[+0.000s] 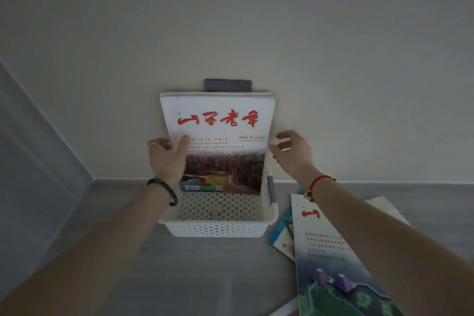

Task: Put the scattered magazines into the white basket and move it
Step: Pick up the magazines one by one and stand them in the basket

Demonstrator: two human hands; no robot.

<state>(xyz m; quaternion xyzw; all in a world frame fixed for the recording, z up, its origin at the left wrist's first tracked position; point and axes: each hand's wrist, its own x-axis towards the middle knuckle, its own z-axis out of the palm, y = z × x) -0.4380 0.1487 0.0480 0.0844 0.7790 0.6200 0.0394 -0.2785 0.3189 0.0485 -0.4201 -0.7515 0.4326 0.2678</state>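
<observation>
A white perforated basket [218, 228] sits on the grey floor against the cream wall. A magazine [220, 141] with red title characters and a reddish landscape cover stands upright in it, leaning back toward the wall, with more pages stacked behind it. My left hand [166, 159] grips its left edge, thumb on the cover. At the magazine's right edge, my right hand [292, 151] has its fingers spread, just off or barely touching it. Another magazine [331, 251] with a red title lies on the floor under my right forearm.
A blue-edged booklet [280, 236] lies between the basket and the floor magazine, with white paper [384, 209] beyond it. A dark grey block [227, 84] sits on the wall above the magazines. A grey panel [33, 149] closes the left side.
</observation>
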